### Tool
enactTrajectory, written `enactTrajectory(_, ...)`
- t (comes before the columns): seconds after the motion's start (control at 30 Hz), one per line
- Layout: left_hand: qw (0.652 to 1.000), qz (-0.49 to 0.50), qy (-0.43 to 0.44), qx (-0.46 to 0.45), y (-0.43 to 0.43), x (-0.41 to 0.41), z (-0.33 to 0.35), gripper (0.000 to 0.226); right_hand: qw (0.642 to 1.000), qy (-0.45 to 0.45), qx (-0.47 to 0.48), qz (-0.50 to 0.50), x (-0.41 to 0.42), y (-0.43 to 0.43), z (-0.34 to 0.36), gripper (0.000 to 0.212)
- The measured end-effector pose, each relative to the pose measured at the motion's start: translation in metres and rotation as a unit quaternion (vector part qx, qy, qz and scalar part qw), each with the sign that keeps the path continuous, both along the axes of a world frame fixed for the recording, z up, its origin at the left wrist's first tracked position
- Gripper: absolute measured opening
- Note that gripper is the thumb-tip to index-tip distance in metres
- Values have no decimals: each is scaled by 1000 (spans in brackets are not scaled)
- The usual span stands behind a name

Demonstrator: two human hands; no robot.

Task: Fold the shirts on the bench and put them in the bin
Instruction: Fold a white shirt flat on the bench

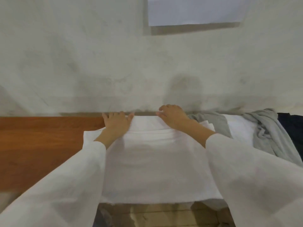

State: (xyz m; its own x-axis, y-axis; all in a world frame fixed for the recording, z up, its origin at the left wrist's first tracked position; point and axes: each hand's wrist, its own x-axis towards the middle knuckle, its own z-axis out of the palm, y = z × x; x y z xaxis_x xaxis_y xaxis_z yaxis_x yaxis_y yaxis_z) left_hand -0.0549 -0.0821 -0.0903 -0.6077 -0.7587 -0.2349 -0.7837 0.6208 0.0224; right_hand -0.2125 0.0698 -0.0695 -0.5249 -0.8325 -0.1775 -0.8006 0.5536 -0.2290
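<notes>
A white shirt (pixel 152 164) lies spread flat on the brown wooden bench (pixel 41 138), its near hem hanging over the front edge. At the shirt's far edge, close to the wall, my left hand (pixel 115 123) lies palm down on its left corner with fingers spread. My right hand (pixel 172 116) rests flat on the far right part of the same shirt. Neither hand curls round the cloth. No bin is in view.
A heap of other clothes lies to the right on the bench: a grey shirt (pixel 268 133), a white garment (pixel 241 128) and something dark navy (pixel 293 126). A grey wall (pixel 114 63) rises right behind the bench. Tiled floor (pixel 155 215) shows below the front edge.
</notes>
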Motion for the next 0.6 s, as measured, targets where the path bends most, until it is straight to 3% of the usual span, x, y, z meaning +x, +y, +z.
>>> enactTrajectory(0.13, 990, 8, -19, 137, -28, -30, 5, 68, 981, -130, 114, -85, -31, -34, -20, 64)
enactTrajectory(0.27, 946, 62, -33, 316, -53, -51, 11, 43, 942, -237, 224, -79, -47, -59, -28, 67)
enactTrajectory(0.4, 841, 171, 96, 504, -75, -52, 0, 21, 861, -449, 116, -207, -68, -65, -32, 59)
enactTrajectory(0.5, 734, 244, 231, 590, -85, -53, -11, 6, 789, -545, 24, -281, -81, -65, -47, 64)
enactTrajectory(0.57, 668, 291, 277, 626, -89, -53, -16, 19, 761, -572, 18, -306, -87, -65, -53, 70)
enactTrajectory(0.6, 645, 307, 287, 638, -91, -53, -18, 27, 765, -567, 39, -302, -86, -66, -52, 66)
